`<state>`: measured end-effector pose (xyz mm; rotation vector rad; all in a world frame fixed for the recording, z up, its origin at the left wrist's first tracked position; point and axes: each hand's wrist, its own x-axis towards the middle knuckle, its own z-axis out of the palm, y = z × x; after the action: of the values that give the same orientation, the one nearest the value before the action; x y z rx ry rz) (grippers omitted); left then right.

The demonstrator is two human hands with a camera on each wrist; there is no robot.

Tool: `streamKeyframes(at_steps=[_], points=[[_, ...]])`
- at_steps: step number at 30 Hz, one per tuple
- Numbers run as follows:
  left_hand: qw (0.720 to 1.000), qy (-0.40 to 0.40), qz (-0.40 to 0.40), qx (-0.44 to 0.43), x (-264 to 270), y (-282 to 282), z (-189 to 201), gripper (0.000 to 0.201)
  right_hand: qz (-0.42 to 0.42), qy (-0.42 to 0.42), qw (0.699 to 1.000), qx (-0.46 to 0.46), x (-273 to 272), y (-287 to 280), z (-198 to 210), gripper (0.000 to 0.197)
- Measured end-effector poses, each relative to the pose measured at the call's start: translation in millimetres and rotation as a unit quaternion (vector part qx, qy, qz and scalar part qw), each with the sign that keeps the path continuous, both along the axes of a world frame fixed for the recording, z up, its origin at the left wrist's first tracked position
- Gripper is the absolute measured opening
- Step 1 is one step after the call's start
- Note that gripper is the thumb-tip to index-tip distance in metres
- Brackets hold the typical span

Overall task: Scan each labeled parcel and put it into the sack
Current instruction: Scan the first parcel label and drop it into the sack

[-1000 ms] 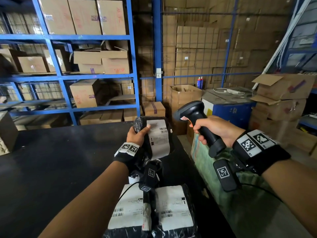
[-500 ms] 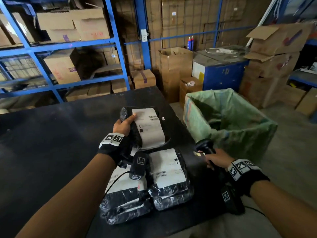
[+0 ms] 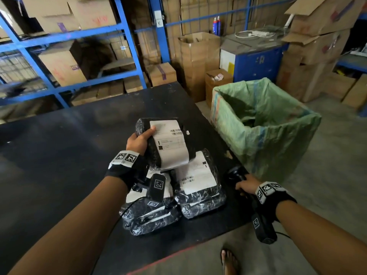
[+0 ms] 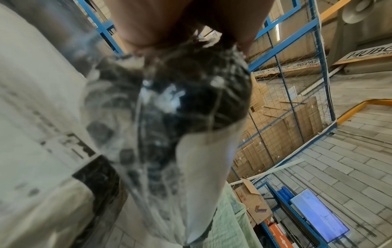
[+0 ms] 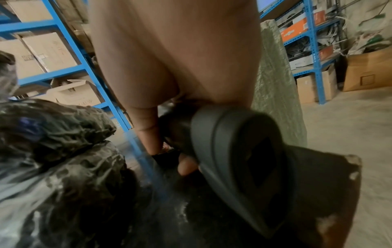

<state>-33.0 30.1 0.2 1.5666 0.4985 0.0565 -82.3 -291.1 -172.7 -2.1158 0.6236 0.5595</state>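
Our left hand curled around a black plastic-wrapped parcel with white label above the black table, our right hand clasping a black handheld scanner, green woven sack nearby

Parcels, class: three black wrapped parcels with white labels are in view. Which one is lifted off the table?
The parcel gripped by the left hand, above the two others lying side by side on the table.

Three parcels – one sack
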Motion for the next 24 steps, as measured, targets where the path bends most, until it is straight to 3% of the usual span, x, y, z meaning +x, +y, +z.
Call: streamKeyframes(at_steps=[5, 9, 14, 17, 20, 22, 24], points=[[1.000, -0.001, 0.006, -0.008, -2.6, 6.8, 8.0, 0.056, 0.024, 0.013, 0.999, -0.029, 2.2, 0.1, 1.9, 0.054], [1.000, -0.011, 0.002, -0.007, -1.7, 9.4, 16.2, 0.049, 0.080, 0.034, 0.992, -0.092, 3.2, -2.6, 25.2, 0.072], [0.999, -0.028, -0.022, -0.026, 6.1, 1.3, 32.3, 0.049, 0.050, -0.110, 0.982, -0.144, 19.1, 1.4, 90.4, 0.060], [0.997, -0.043, -0.041, -0.048, 15.2, -14.0, 41.7, 0.061, 0.009, -0.190, 0.981, -0.032, 30.1, 16.8, 128.6, 0.026], [0.992, -0.054, -0.066, -0.094, 25.3, -37.9, 53.6, 0.066, -0.037, -0.166, 0.968, 0.185, 31.6, 37.3, 156.0, 0.034], [0.986, -0.060, -0.089, -0.128, 32.2, -56.5, 61.6, 0.077, -0.051, -0.135, 0.949, 0.282, 33.7, 43.4, 168.3, 0.049], [0.983, -0.074, -0.101, -0.138, 42.3, -75.7, 66.9, 0.089, -0.065, -0.136, 0.916, 0.372, 39.8, 44.4, 181.8, 0.046]])
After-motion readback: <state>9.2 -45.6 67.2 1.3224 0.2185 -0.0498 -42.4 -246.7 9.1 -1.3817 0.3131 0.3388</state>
